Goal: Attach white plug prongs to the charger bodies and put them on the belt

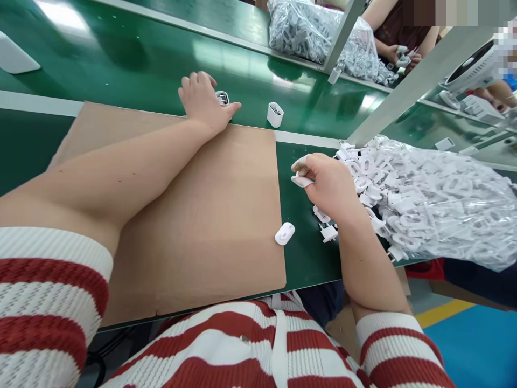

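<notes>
My left hand (205,103) reaches past the far edge of the cardboard sheet (202,215), fingers apart, beside a white housing (222,98) that it partly hides; whether it touches the housing is unclear. Another white open-topped housing (275,115) stands on the green surface to the right. My right hand (329,186) is over the green table near the pile of white plug parts (374,172). Its thumb and index finger wear white covers and curl toward each other; anything between them is too small to tell. A white oval piece (285,233) lies at the cardboard's right edge.
A large clear bag of white parts (456,199) lies at right. A slanted metal post (404,86) rises behind it. Across the line are another full bag (307,32) and a person's hands (404,58) holding small parts. A white fan-like object (472,64) is at upper right.
</notes>
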Motion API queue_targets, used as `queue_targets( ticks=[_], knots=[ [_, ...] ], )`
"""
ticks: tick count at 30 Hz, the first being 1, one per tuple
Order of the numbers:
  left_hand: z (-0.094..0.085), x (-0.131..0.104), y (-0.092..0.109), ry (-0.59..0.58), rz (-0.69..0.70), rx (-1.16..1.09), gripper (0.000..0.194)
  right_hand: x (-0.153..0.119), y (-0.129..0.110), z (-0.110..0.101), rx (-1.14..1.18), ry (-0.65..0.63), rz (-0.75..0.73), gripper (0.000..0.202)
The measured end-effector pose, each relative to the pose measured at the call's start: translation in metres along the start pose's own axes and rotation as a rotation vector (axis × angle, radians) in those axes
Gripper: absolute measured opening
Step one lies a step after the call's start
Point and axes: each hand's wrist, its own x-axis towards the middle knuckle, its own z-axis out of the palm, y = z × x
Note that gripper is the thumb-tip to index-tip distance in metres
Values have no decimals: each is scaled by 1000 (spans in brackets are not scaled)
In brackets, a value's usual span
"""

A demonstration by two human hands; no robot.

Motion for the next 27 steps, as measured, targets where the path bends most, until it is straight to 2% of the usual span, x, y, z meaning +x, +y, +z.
queue_targets(
  ticks=[3, 6, 7, 9, 11, 13, 15, 18, 19, 23, 27],
  knots=[
    [-10, -1, 2, -72, 98, -33, 94, 0, 8, -3, 103, -68, 8, 33],
    [-19, -22, 9, -60, 255, -74, 87, 0, 15, -10, 109, 3, 61, 28],
    [-22, -34, 13, -59, 310, -85, 82, 0, 15, -11, 67, 2, 89, 25],
    [-25, -64, 21, -48, 415, -125, 73, 0, 14, -12, -42, -83, 147, 22],
    [-27, -98, 28, -94, 538, -188, 62, 0, 9, -7, -142, -192, 182, 25],
    [-26, -128, 32, -158, 616, -257, 52, 1, 5, 0, -187, -246, 180, 26],
    [-23, -150, 31, -227, 612, -327, 49, 1, 4, 7, -125, -252, 147, 35],
    [-18, -162, 26, -313, 490, -459, 68, 2, 9, 15, 71, -195, 66, 54],
    [-17, -163, 24, -339, 457, -484, 67, 3, 11, 17, 124, -163, 42, 53],
    [-16, -159, 22, -396, 451, -499, 36, 8, 14, 22, 348, -29, 30, 36],
    [-16, -160, 24, -439, 514, -514, 41, 15, 7, 32, 707, 86, 128, 43]
  ],
)
